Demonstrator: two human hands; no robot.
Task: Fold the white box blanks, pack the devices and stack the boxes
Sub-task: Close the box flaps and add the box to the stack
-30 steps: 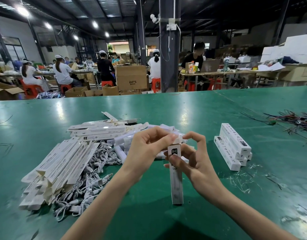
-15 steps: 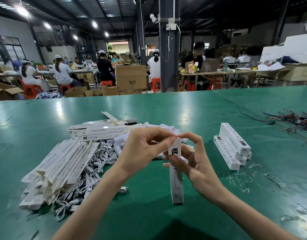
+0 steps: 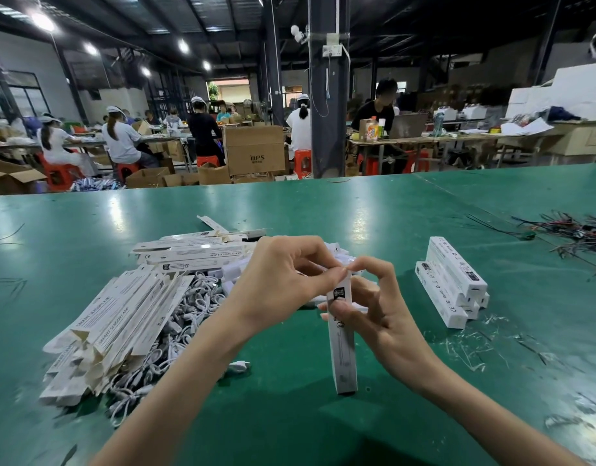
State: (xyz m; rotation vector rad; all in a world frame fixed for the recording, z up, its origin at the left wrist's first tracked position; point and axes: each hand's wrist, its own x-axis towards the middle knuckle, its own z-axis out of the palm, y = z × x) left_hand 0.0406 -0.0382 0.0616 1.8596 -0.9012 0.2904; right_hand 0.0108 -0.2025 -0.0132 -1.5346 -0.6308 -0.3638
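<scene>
- Behind the green table lies a dim workshop, where seated workers sit at benches among cardboard cartons.
- One slim white box stands upright on the table near its front edge, its foot on the green top.
- The right hand wraps the box's upper part from the right, thumb across its front, forefinger arched over to the top end.
- The left hand comes in from the left; its thumb and forefinger are pressed together at the box's top end, meeting the right forefinger there. Whether a flap lies between them cannot be told.
- Left of the hands, a heap of flat box blanks lies over a tangle of white cables.
- More blanks and white devices lie behind the left hand.
- To the right, well apart, closed boxes sit in a small stack.
- Coloured wires sprawl at the far right.
</scene>
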